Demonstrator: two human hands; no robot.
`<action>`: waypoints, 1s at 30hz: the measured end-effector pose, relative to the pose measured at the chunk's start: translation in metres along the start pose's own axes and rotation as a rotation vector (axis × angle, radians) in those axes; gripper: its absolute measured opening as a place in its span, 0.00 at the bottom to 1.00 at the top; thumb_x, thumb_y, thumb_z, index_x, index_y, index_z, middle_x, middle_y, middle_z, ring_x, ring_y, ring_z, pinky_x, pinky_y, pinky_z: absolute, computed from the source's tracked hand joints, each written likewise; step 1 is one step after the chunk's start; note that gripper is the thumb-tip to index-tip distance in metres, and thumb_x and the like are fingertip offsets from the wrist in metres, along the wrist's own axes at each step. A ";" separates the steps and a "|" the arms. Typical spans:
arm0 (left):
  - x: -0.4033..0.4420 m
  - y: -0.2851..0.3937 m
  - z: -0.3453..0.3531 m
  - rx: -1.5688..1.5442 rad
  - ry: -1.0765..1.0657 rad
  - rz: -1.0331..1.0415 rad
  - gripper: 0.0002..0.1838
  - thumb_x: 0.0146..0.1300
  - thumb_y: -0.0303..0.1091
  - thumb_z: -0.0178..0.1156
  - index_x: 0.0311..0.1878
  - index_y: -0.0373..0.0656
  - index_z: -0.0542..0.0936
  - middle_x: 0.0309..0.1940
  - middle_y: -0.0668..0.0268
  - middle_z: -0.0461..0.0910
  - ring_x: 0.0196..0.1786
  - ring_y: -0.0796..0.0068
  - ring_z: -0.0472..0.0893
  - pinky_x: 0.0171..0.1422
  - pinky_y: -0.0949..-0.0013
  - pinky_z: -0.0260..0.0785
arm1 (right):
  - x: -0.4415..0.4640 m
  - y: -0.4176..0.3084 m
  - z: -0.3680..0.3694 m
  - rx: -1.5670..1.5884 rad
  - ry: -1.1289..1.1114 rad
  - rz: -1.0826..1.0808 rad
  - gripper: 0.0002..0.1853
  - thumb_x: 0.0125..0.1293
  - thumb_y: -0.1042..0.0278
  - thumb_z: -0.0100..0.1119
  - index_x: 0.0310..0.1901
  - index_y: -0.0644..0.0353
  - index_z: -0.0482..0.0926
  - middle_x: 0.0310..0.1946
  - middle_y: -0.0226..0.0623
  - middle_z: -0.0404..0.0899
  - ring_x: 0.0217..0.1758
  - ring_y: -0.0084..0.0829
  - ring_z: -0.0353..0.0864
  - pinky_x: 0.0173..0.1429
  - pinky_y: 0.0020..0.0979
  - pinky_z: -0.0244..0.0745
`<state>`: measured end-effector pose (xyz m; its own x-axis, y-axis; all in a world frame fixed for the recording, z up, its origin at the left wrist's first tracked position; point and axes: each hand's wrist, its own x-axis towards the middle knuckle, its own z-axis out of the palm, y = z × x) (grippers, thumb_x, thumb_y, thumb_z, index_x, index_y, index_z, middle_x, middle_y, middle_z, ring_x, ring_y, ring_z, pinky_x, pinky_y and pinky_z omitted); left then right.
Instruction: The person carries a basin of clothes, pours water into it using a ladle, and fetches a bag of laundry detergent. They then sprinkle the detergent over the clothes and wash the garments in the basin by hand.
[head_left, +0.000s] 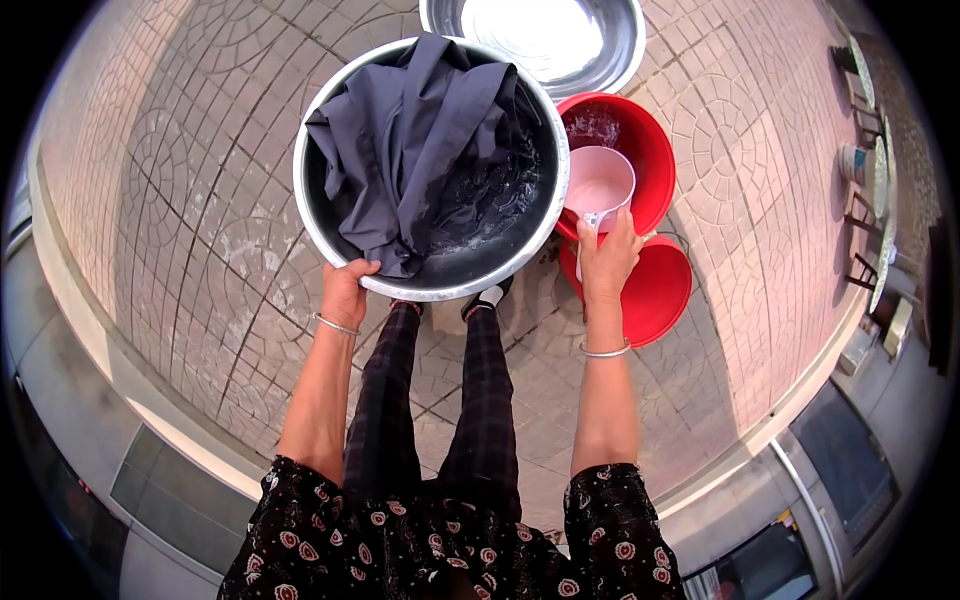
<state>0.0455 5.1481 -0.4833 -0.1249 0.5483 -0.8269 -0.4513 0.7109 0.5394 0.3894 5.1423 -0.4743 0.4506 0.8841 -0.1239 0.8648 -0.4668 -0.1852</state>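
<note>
A large metal basin (303, 190) holds dark grey cloth (410, 140) heaped over its left side, with dark water (490, 205) on the right. My left hand (347, 288) grips the basin's near rim, thumb over the edge. In my right hand (608, 258) is the handle of a pale pink water dipper (600, 182). The dipper is over the mouth of a red bucket (655, 150), right beside the basin. Whether the dipper touches the bucket's inside I cannot tell.
A second red bucket (660, 290) is just nearer to me, partly behind my right hand. Another shiny metal basin (632, 40) lies at the top. Paving tiles (220, 230) cover the ground. Tables (880, 180) and stools stand at the far right.
</note>
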 end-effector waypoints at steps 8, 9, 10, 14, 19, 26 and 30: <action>-0.010 0.009 0.015 0.007 0.030 0.038 0.29 0.38 0.15 0.58 0.50 0.33 0.67 0.37 0.63 0.73 0.35 0.67 0.77 0.38 0.67 0.74 | 0.094 -0.049 0.052 1.381 -0.423 0.322 0.34 0.54 0.58 0.65 0.57 0.74 0.65 0.51 0.53 0.73 0.47 0.34 0.77 0.53 0.30 0.69; -0.008 0.008 0.014 -0.002 0.039 0.051 0.30 0.38 0.15 0.58 0.50 0.33 0.67 0.38 0.62 0.73 0.35 0.67 0.77 0.38 0.67 0.74 | 0.113 -0.057 0.050 1.401 -0.448 0.307 0.32 0.54 0.59 0.65 0.55 0.74 0.67 0.49 0.51 0.75 0.45 0.33 0.78 0.51 0.30 0.70; -0.010 0.010 0.017 -0.002 0.047 0.055 0.29 0.37 0.15 0.58 0.50 0.33 0.67 0.38 0.62 0.73 0.35 0.67 0.77 0.37 0.67 0.74 | 0.128 -0.063 0.052 1.419 -0.477 0.293 0.31 0.54 0.59 0.65 0.54 0.73 0.70 0.46 0.50 0.76 0.43 0.33 0.79 0.49 0.30 0.71; 0.003 -0.004 -0.009 0.014 0.032 -0.059 0.34 0.37 0.13 0.57 0.54 0.34 0.66 0.46 0.62 0.72 0.45 0.66 0.76 0.48 0.66 0.72 | 0.143 -0.090 0.063 1.046 -0.304 0.245 0.18 0.54 0.57 0.62 0.32 0.69 0.80 0.26 0.41 0.81 0.34 0.30 0.79 0.40 0.30 0.70; -0.013 0.005 -0.006 -0.020 -0.010 -0.039 0.30 0.35 0.13 0.55 0.51 0.31 0.70 0.44 0.61 0.76 0.45 0.62 0.77 0.52 0.64 0.71 | 0.108 -0.090 0.038 0.707 -0.079 0.418 0.21 0.58 0.51 0.55 0.23 0.65 0.76 0.18 0.42 0.72 0.24 0.29 0.70 0.34 0.34 0.65; -0.081 0.021 -0.042 0.170 0.013 -0.116 0.30 0.32 0.15 0.57 0.48 0.33 0.71 0.40 0.63 0.76 0.42 0.65 0.77 0.48 0.65 0.72 | 0.008 -0.060 -0.014 1.006 -0.026 0.605 0.20 0.63 0.60 0.55 0.18 0.63 0.65 0.15 0.24 0.58 0.23 0.17 0.54 0.26 0.26 0.53; -0.127 0.043 -0.039 0.215 -0.060 -0.123 0.29 0.31 0.14 0.57 0.46 0.34 0.71 0.37 0.63 0.75 0.37 0.65 0.77 0.43 0.65 0.73 | -0.042 -0.039 -0.058 1.162 0.038 0.700 0.18 0.63 0.63 0.55 0.18 0.61 0.67 0.18 0.21 0.60 0.24 0.15 0.55 0.27 0.23 0.52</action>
<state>0.0076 5.0918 -0.3614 -0.0249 0.4726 -0.8809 -0.2608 0.8476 0.4621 0.3494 5.1253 -0.4049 0.7368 0.4469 -0.5073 -0.2226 -0.5481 -0.8062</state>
